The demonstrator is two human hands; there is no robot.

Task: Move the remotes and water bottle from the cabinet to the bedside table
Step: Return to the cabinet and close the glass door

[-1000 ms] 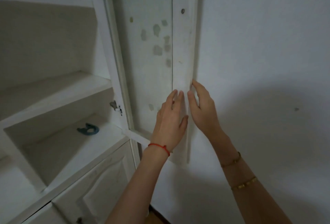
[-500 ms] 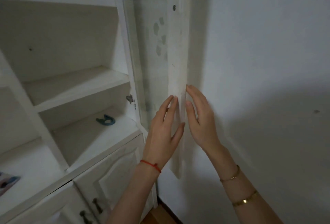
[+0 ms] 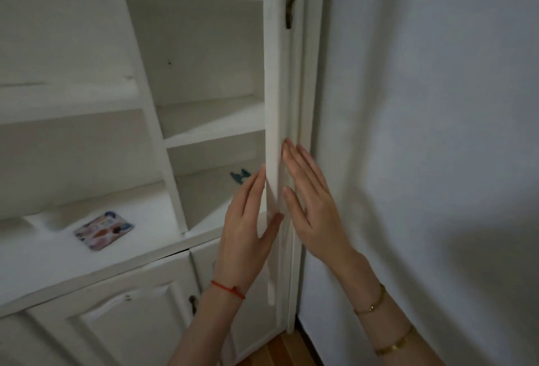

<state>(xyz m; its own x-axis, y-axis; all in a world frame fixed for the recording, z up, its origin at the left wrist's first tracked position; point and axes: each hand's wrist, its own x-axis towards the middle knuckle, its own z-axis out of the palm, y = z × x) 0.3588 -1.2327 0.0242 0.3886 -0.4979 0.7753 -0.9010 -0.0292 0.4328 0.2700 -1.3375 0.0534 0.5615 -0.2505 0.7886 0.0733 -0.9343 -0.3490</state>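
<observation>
While two hands press on one white cabinet door (image 3: pixel 274 103) seen edge-on, no remotes or water bottle show anywhere. The left hand (image 3: pixel 248 228) lies flat, fingers together, thumb hooked on the door's edge. The right hand (image 3: pixel 313 205) lies flat on its other side, fingers slightly spread. One colourful flat card (image 3: pixel 104 230) and one small teal thing (image 3: pixel 240 176) sit on the painted wooden shelves (image 3: pixel 210 129).

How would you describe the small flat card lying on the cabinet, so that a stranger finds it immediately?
Start at the white cabinet and its wide bare ledge above the lower doors. Left of the upright divider, the colourful card lies flat on that ledge. It is a rounded rectangle printed in pink, red and blue, unlike the small teal object in the compartment to the right.
</observation>
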